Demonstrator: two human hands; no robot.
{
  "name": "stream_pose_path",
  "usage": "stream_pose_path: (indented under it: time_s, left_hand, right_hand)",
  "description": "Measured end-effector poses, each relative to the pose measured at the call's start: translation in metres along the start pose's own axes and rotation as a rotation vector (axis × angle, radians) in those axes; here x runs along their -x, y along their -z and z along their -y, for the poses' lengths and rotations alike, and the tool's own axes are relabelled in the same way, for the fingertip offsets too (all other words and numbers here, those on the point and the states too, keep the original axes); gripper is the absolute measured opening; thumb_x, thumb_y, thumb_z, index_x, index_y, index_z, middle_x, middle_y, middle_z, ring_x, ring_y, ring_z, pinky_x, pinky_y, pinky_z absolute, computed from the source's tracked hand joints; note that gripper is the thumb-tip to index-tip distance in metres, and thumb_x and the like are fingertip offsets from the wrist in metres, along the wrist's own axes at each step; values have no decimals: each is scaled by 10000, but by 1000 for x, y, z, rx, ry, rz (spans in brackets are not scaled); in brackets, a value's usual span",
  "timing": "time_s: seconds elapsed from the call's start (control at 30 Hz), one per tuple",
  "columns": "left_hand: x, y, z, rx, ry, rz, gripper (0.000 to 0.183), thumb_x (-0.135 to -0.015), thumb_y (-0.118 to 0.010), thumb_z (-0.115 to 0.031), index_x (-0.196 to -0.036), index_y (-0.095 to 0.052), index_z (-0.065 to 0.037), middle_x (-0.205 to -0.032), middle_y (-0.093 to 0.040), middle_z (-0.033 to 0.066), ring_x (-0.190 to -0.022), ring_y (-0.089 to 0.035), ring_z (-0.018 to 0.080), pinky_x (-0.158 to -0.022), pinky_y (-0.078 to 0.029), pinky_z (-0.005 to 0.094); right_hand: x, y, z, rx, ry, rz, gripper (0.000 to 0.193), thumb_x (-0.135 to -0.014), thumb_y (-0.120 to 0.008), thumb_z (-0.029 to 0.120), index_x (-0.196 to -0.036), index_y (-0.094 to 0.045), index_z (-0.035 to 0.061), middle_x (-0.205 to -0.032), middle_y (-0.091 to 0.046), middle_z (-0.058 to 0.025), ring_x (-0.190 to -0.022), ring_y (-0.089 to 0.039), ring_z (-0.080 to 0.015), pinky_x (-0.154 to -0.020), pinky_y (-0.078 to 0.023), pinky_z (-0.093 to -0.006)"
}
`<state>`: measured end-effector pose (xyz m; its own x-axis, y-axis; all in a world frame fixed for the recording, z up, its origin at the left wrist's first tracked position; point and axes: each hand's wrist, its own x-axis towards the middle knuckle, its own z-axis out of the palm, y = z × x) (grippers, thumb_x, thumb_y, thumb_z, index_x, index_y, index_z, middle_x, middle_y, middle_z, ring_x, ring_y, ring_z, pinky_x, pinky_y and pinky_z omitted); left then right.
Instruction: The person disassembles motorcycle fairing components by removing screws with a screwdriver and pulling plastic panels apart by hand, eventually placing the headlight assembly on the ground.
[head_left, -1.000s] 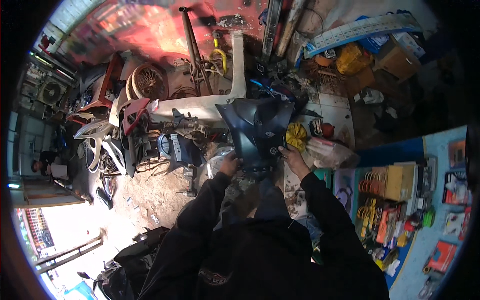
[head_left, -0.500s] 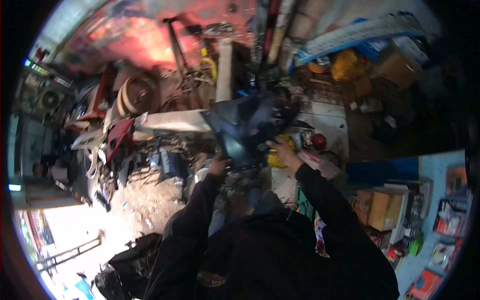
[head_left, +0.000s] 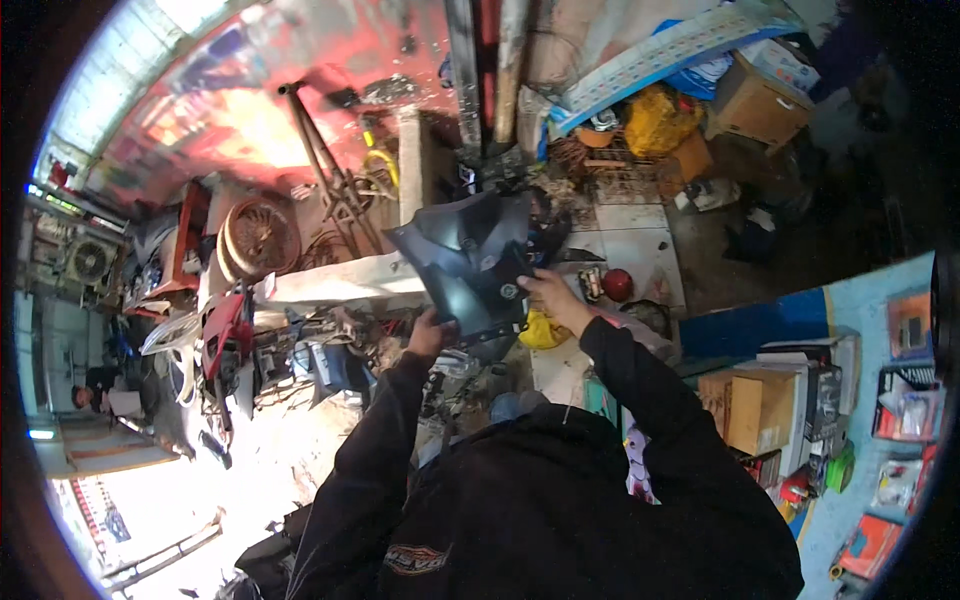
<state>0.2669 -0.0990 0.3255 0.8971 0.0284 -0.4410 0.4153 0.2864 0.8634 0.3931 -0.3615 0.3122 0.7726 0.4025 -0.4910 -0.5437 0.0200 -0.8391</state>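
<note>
A dark, glossy motorcycle body panel (head_left: 470, 265), broad at the far end and narrower near me, is held up in front of me by both hands. My left hand (head_left: 430, 333) grips its near left edge, the thumb along the rim. On the right edge, beside a small round badge, my right hand (head_left: 556, 300) is closed with its thumb on the face and the fingers partly hidden. Dark motorcycle parts (head_left: 545, 235) show just past the panel's right side. Below my right hand lies something yellow (head_left: 543, 330), probably a bag.
Left of me stand a red body panel (head_left: 228, 325) and spoked wheels (head_left: 258, 240). A bare frame (head_left: 330, 170) leans on the red wall, near a concrete post (head_left: 412, 160). Boxes (head_left: 757, 410) stand on the right by a blue shelf wall. A red round thing (head_left: 617, 285) sits on pale tiles.
The whole view has shifted, so the surroundings appear further left and are sharper now. Both hands keep their grip on the panel, which shows slightly more of its right side.
</note>
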Motion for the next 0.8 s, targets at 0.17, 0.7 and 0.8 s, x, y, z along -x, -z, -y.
stream_pose_path:
  time_s: [0.17, 0.7, 0.8]
  left_hand:
    - [9, -13, -26, 32, 54, -70, 244, -804, -548, 24, -1045, -530, -13, -807, -587, 38, -660, -554, 134, -564, -453, 267]
    - [66, 23, 45, -68, 306, -152, 398, -858, -586, -57, -1244, -489, -48, -1044, -600, 72, -848, -594, 175, -679, -510, 332]
    - [75, 25, 53, -9, 260, -147, 396, -850, -597, -71, -1229, -493, -26, -1062, -597, 87, -881, -596, 197, -707, -506, 326]
  right_hand:
    - [14, -10, 23, -78, -83, -49, 236, -831, -666, 238, -1007, -620, 87, -928, -638, -7, -864, -595, -151, -757, -479, -317]
    - [13, -15, -80, 216, -292, 221, 511, -810, -691, 260, -1183, -501, -32, -1096, -579, -128, -1027, -537, -247, -864, -412, -359]
    - [11, -19, -86, 81, -447, 159, 599, -766, -738, 251, -1214, -464, -36, -1101, -570, -128, -953, -565, -221, -817, -433, -355]
